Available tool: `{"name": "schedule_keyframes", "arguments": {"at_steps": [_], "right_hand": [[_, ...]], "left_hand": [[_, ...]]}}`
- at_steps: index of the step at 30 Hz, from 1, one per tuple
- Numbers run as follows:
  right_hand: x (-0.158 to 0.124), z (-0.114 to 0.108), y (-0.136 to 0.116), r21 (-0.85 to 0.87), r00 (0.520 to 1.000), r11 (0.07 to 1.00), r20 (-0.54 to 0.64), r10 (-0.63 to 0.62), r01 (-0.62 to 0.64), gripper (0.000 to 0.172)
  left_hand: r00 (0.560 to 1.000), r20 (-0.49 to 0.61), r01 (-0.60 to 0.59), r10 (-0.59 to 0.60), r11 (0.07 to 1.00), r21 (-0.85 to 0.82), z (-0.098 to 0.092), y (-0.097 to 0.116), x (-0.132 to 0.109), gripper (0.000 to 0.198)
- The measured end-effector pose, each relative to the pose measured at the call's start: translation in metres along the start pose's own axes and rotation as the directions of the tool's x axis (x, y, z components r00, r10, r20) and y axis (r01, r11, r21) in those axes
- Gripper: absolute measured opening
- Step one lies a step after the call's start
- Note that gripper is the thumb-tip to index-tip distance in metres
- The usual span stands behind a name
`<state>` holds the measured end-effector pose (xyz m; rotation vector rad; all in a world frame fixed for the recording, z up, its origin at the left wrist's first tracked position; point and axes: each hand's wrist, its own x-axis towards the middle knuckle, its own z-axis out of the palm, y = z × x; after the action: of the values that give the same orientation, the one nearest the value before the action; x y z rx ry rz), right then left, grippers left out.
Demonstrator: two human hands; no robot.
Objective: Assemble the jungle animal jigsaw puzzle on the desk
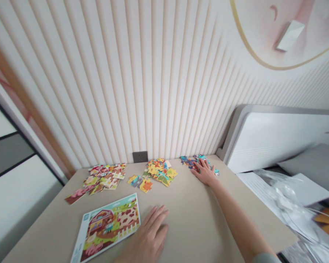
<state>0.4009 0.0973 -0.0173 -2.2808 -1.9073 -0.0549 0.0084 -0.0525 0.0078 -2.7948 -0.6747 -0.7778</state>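
Note:
My right hand [205,171] reaches to the far right of the beige table [200,215] and lies flat, fingers spread, on a pile of blue puzzle pieces [190,161]. My left hand [149,235] rests open and flat on the table near me, just right of a farm-picture puzzle board [108,226]. A pile of yellow and orange puzzle pieces [157,172] lies in the middle at the back. A pile of red and pink puzzle pieces [101,178] lies at the back left.
A ribbed white wall [142,84] with a dark socket [140,156] rises behind the table. To the right stands a white headboard [276,138] and a bed with clear plastic wrapping [287,204]. A window frame [13,146] is at the left.

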Motion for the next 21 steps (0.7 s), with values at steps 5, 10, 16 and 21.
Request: {"name": "schedule_keyframes", "arguments": {"at_steps": [5, 10, 16, 21], "right_hand": [[0.025, 0.004, 0.016, 0.003, 0.999, 0.999, 0.004, 0.037, -0.037, 0.068], [0.026, -0.001, 0.017, 0.0, 0.999, 0.999, -0.031, 0.041, -0.041, 0.066], [-0.01, -0.025, -0.026, -0.049, 0.949, 0.996, -0.305, -0.081, 0.069, 0.052], [-0.078, -0.027, -0.123, 0.143, 0.888, 0.89, -0.235, -0.395, 0.433, 0.041]], "left_hand": [[0.999, -0.036, 0.017, -0.009, 0.973, 0.23, -0.014, -0.046, -0.029, 0.036], [0.927, -0.064, 0.371, -0.37, 0.877, 0.305, -0.025, -0.12, -0.102, 0.046], [0.737, 0.033, 0.653, -0.676, 0.723, 0.227, -0.025, -0.134, -0.13, 0.059], [0.71, 0.097, 0.668, -0.697, 0.711, 0.218, -0.027, -0.123, -0.114, 0.06]]}}
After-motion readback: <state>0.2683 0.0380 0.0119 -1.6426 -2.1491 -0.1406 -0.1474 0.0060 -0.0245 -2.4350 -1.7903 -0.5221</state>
